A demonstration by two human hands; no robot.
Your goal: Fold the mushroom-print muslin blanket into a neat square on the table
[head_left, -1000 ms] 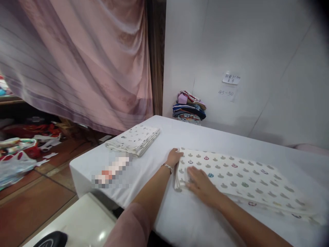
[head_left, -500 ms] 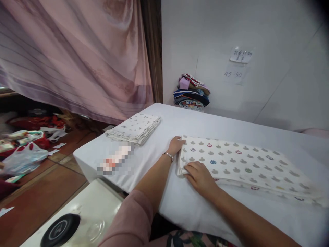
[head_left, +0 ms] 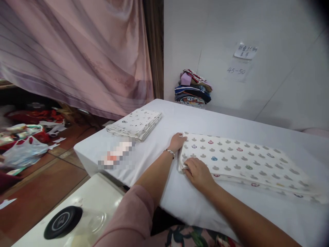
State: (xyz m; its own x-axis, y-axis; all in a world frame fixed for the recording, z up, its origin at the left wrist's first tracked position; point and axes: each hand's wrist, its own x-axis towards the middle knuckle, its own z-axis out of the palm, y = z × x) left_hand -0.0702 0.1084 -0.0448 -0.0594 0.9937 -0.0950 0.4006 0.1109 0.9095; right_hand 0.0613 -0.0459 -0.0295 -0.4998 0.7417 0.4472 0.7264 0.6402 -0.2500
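A long folded white cloth (head_left: 231, 157) with grey shapes and a few red, blue and green outlined ones lies across the table, its folded layers showing along the near side. At its left end, my left hand (head_left: 178, 141) grips the far corner, with a silver bracelet on the wrist. My right hand (head_left: 199, 172) is closed on the near corner of the same end, thumb below and fingers on top. To the left lies a separate, neatly folded cloth (head_left: 136, 121), white with small dark prints, touched by neither hand.
The white-covered table (head_left: 151, 159) also bears a pixelated item (head_left: 118, 154) near its left edge. A white surface with a round black object (head_left: 63, 222) stands at lower left. Behind the table is a pile of folded textiles (head_left: 194, 89). Plastic bags (head_left: 25, 152) lie on the floor.
The camera view has shifted slightly. Both hands stay at the left end of the cloth, and the cloth looks nearly the same.
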